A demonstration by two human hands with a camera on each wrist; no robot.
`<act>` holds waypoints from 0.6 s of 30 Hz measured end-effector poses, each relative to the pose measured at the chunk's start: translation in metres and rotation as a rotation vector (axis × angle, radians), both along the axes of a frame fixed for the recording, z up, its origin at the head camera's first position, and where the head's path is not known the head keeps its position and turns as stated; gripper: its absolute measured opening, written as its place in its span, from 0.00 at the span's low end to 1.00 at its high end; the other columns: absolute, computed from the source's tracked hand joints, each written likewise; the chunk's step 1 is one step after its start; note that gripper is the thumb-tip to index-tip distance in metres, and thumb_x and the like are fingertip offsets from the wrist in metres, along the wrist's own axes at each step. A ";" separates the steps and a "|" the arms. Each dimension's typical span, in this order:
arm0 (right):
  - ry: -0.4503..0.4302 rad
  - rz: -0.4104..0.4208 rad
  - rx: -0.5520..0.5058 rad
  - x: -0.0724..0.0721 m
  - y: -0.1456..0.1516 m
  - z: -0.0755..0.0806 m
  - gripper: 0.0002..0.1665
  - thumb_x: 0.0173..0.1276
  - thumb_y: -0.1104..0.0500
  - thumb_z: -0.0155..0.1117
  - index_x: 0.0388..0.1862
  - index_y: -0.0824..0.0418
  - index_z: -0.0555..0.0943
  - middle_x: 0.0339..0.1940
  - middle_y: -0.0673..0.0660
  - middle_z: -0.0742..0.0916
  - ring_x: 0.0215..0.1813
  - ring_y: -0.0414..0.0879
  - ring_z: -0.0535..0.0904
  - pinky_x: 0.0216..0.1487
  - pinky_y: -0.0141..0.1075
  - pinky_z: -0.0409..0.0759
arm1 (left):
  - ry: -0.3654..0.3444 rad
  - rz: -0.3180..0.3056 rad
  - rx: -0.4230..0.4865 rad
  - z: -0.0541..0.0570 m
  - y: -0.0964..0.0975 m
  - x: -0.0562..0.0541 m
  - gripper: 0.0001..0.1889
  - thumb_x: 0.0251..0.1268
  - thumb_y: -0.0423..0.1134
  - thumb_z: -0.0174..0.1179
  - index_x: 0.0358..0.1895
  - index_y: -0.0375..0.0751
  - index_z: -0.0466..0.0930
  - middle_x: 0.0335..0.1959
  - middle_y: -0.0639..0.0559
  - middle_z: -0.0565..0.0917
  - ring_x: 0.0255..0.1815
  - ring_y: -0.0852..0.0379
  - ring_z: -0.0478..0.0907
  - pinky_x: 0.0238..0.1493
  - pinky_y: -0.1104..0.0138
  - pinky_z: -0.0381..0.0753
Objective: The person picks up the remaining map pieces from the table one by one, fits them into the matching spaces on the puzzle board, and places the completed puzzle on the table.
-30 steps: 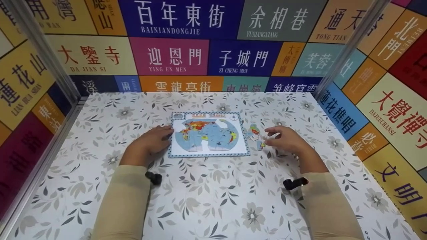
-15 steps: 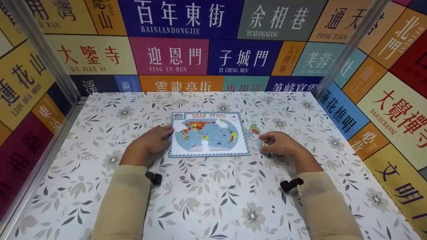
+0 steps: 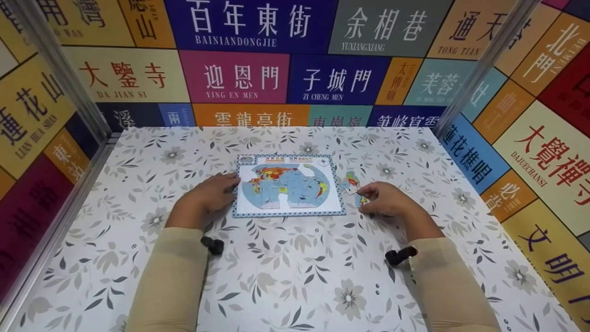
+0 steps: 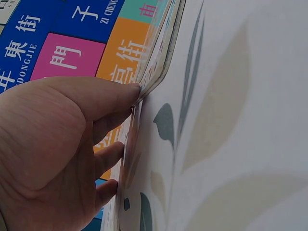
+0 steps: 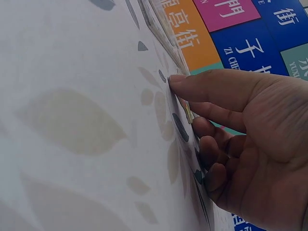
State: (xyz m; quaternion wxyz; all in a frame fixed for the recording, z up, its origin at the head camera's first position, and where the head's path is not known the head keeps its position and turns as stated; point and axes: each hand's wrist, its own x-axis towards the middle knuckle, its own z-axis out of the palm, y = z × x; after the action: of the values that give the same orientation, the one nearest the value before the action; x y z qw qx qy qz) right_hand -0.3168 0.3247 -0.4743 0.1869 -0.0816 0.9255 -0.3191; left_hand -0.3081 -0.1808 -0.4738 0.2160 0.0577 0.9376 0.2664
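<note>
A world-map jigsaw puzzle (image 3: 302, 186) with a dotted blue border lies on the table; white gaps show in its map. My left hand (image 3: 214, 192) rests at the puzzle's left edge. In the left wrist view, the thumb (image 4: 130, 92) touches the board's corner and the other fingers extend beside it. Right of the board lie several loose puzzle pieces (image 3: 351, 179). My right hand (image 3: 385, 198) has its thumb and forefinger around one small puzzle piece (image 3: 361, 201). A coloured sliver of that puzzle piece (image 5: 186, 111) shows between the fingers in the right wrist view.
A white tablecloth (image 3: 286, 272) with grey leaves and flowers covers the table. Panels (image 3: 249, 76) with coloured blocks and large characters stand behind and at both sides. Small black wrist cameras (image 3: 400, 256) sit at the sleeves.
My right hand has moved left to the loose puzzle pieces, and its thumb and forefinger have come around one of them. My left hand and the board have stayed in place.
</note>
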 end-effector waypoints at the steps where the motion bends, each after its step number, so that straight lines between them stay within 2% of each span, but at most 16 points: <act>1: -0.004 -0.007 0.001 0.000 0.000 0.000 0.36 0.65 0.50 0.80 0.70 0.57 0.82 0.66 0.63 0.83 0.68 0.57 0.78 0.70 0.53 0.79 | -0.002 0.002 -0.001 0.000 0.000 0.000 0.32 0.85 0.47 0.51 0.87 0.63 0.57 0.92 0.62 0.48 0.93 0.44 0.36 0.92 0.40 0.39; 11: 0.004 -0.008 0.016 -0.001 0.000 0.001 0.32 0.66 0.51 0.80 0.66 0.58 0.83 0.61 0.62 0.84 0.61 0.54 0.79 0.64 0.48 0.79 | -0.005 0.000 0.001 0.000 0.000 0.000 0.32 0.85 0.48 0.51 0.87 0.63 0.57 0.92 0.61 0.48 0.93 0.43 0.36 0.92 0.40 0.39; 18: 0.003 -0.021 0.017 -0.002 -0.002 0.001 0.31 0.65 0.48 0.81 0.63 0.58 0.82 0.55 0.58 0.83 0.53 0.50 0.79 0.52 0.39 0.80 | 0.003 -0.004 0.003 -0.001 0.000 -0.001 0.32 0.85 0.47 0.51 0.87 0.62 0.57 0.92 0.62 0.48 0.93 0.44 0.36 0.92 0.40 0.38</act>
State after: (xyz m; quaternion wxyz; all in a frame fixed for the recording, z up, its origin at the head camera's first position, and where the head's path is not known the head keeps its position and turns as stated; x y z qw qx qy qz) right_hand -0.3185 0.3231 -0.4734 0.1827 -0.0707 0.9294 -0.3128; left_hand -0.3087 -0.1810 -0.4744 0.2148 0.0605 0.9375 0.2671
